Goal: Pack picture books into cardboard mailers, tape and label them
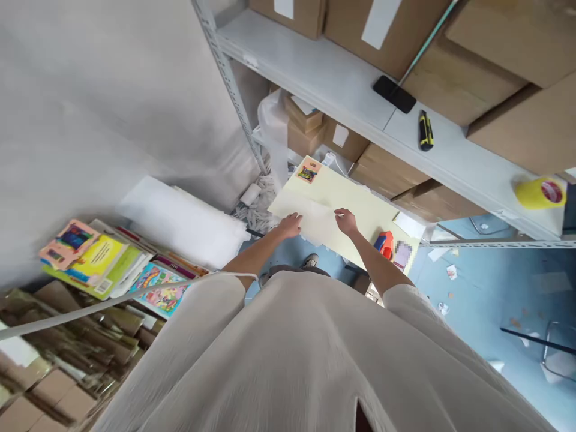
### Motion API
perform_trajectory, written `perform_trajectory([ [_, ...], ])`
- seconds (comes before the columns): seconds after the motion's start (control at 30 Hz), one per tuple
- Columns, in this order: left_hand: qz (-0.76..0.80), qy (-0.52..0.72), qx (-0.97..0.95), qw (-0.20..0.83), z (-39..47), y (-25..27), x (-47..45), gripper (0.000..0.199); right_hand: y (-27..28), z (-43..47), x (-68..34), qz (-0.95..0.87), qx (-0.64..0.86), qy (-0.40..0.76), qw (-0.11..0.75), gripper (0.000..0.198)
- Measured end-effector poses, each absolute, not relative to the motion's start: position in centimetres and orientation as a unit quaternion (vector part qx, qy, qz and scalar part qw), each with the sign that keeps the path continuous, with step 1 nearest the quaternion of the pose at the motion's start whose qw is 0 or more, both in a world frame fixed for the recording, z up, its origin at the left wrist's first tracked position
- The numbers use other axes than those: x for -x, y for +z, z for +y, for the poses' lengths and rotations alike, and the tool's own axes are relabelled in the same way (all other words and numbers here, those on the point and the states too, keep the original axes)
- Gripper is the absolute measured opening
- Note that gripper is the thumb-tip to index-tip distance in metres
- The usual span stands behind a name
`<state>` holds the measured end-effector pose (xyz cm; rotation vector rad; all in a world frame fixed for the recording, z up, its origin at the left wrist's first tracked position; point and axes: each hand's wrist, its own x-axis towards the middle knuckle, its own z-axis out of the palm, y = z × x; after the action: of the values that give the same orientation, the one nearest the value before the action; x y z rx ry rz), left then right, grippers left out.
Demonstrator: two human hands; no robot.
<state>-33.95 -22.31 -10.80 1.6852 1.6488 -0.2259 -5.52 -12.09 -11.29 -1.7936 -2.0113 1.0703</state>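
Note:
A thin, translucent white sheet (317, 223) lies on the pale yellow tabletop (355, 198) and hangs slightly over its near edge. At the sheet's left side, my left hand (289, 225) has its fingers pressed together on the edge. My right hand (345, 221) pinches the right side, fingers curled. Toward the far left corner of the table lies a small pink card or booklet with a colourful picture (308, 172). To the right of my right arm sit a red-orange tape dispenser (384, 244) and a blurred-out label or pad (402, 254).
Cardboard boxes (391, 171) fill the shelving behind the table. The upper shelf (315, 78) holds a black phone (394, 94), a box cutter (425, 131) and a yellow tape roll (540, 192). At left are stacked books (99, 264) and white sheets (184, 222). Paper scraps litter the blue floor (450, 300).

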Motion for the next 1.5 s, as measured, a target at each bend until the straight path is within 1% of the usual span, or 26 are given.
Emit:
perform_trajectory([
  [0.17,0.611,-0.154,-0.667,0.396,-19.1,-11.7,31.2,0.069,-13.1,-10.8,1.1,-0.678,0.634,0.36,0.091,0.041],
  [0.33,0.589,-0.189,-0.696,0.365,-16.9,-13.0,29.9,0.064,-14.3,-10.4,-1.2,-0.678,0.635,0.363,0.072,0.048],
  [0.5,0.558,-0.217,-0.725,0.339,-15.5,-14.3,29.5,0.068,-14.3,-12.3,-1.3,-0.677,0.668,0.302,0.061,0.053],
  [0.57,0.55,-0.211,-0.741,0.323,-15.1,-14.6,29.4,0.071,-14.1,-14.0,-0.9,-0.676,0.673,0.296,0.039,0.053],
  [0.7,0.55,-0.188,-0.763,0.284,-14.4,-14.5,29.5,0.07,-14.0,-17.9,0.3,-0.68,0.654,0.332,-0.008,0.055],
  [0.93,0.524,-0.201,-0.778,0.284,-13.5,-14.5,30.5,0.071,-15.1,-20.4,2.9,-0.657,0.657,0.365,-0.062,0.06],
  [1.13,0.503,-0.198,-0.788,0.295,-12.8,-15.0,31.8,0.07,-15.5,-20.4,4.6,-0.628,0.684,0.367,-0.059,0.06],
  [1.33,0.495,-0.173,-0.791,0.316,-11.1,-14.5,33.3,0.059,-15.5,-20.1,5.6,-0.616,0.707,0.344,-0.052,0.06],
  [1.4,0.524,-0.134,-0.777,0.321,-9.7,-14.3,34.3,0.056,-15.4,-19.8,6.1,-0.618,0.709,0.337,-0.045,0.06],
  [1.5,0.618,-0.068,-0.723,0.303,-6.5,-14.3,36.2,0.052,-15.1,-19.2,6.9,-0.622,0.708,0.332,-0.047,0.058],
])
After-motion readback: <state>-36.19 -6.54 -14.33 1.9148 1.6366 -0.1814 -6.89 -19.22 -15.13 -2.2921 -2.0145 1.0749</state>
